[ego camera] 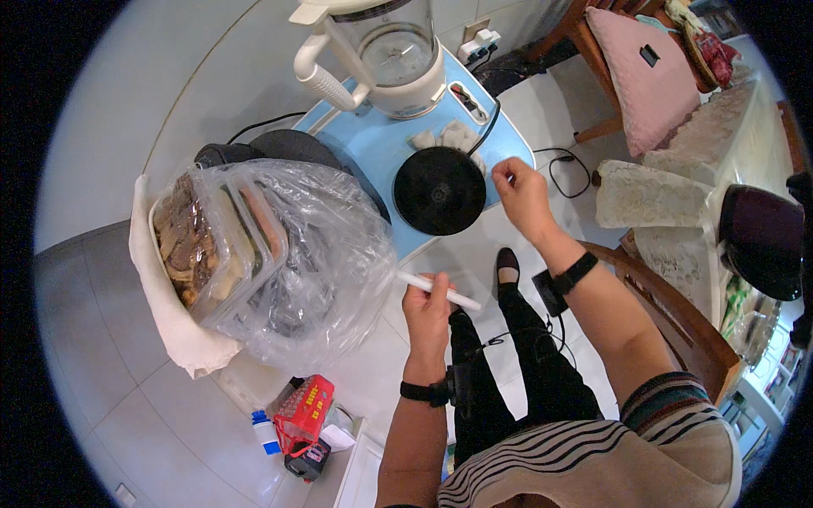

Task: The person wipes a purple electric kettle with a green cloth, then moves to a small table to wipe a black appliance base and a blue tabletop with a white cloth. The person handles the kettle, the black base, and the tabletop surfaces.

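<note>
My left hand (427,311) grips a slim white rod (467,300) between thumb and fingers. Its far end meets the edge of a clear plastic bag (317,254); whether the two are joined is unclear. Beside the bag's film are clear containers of food, one with brown dried pieces (184,238). My right hand (522,197) hovers just right of a round black base (439,190) with a cord, its fingers curled together and nothing visible in them. The base sits at the front edge of a light-blue tabletop (375,162).
A glass jug (400,63) with a white handle stands at the back of the tabletop. Grey cloth (454,134) lies behind the base. Right are a chair with a pink cushion (641,82) and a cloth-covered table (673,190). A red bag (306,406) and bottle (265,432) are lower left.
</note>
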The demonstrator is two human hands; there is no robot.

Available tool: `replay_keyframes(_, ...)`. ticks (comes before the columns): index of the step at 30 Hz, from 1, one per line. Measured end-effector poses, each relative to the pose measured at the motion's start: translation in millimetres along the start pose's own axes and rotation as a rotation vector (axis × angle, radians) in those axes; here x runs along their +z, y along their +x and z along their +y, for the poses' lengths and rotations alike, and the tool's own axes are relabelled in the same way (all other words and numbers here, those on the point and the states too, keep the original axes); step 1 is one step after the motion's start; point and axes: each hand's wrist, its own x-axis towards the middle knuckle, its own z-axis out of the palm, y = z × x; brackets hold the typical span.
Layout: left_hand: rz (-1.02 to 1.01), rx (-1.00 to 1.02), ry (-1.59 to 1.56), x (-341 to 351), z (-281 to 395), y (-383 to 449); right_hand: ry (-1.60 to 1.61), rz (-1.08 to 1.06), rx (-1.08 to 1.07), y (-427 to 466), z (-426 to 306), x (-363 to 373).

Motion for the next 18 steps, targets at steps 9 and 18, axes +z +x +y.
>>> replay_keyframes(9,0.067,0.233,0.349,30,17,40,-0.008,-0.15,-0.228,-5,-8,12)
replay_keyframes(18,0.224,0.291,0.644,48,25,70,0.164,-0.106,0.221,9,32,18)
